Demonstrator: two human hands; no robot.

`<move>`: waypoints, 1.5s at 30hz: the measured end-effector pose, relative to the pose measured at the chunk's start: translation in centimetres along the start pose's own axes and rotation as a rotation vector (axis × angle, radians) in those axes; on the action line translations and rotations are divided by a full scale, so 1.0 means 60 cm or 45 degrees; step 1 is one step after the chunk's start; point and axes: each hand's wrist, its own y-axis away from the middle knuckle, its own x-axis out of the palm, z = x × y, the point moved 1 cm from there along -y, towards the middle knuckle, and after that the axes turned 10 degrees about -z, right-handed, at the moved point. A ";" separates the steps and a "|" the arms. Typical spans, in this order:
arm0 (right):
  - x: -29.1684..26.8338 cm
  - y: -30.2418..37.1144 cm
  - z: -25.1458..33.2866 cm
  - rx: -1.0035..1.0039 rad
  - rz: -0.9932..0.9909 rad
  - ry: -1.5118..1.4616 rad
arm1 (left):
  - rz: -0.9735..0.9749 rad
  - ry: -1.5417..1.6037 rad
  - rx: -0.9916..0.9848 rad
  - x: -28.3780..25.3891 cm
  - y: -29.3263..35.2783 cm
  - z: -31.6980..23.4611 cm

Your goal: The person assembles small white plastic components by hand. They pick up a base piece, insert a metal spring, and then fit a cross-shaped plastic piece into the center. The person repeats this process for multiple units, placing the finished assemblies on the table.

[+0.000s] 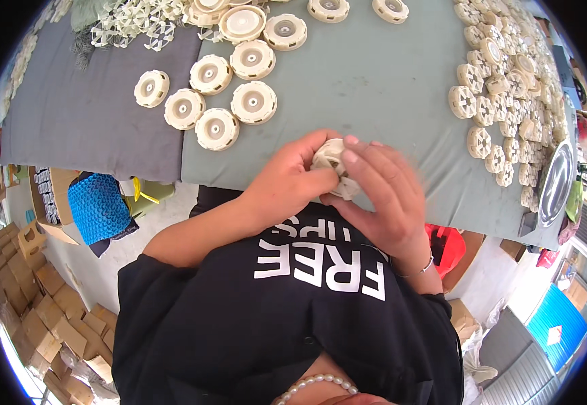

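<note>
Between my two hands, just over the table's near edge, is a cream plastic wheel-shaped part (pixel 329 156) with openings in its face. My left hand (pixel 297 165) grips it from the left, thumb across its lower side. My right hand (pixel 385 185) closes on it from the right, fingertips on its upper rim; the fingers are slightly blurred. Much of the part is hidden by my fingers. Beyond my left hand lie several round cream discs with grey centres (pixel 253 102), flat on the green cloth.
The table's green cloth (pixel 368 81) meets a grey cloth (pixel 104 101) at left. White clip-like pieces (pixel 135 27) are heaped at the far left. Many spoked cream parts (pixel 499 101) cover the right side, beside a clear oval tray (pixel 555 183). Cardboard boxes (pixel 50 304) stand lower left.
</note>
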 end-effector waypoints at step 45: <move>0.432 -0.493 -0.122 -0.271 0.268 0.371 | -0.304 -0.977 1.067 -0.054 -0.086 0.016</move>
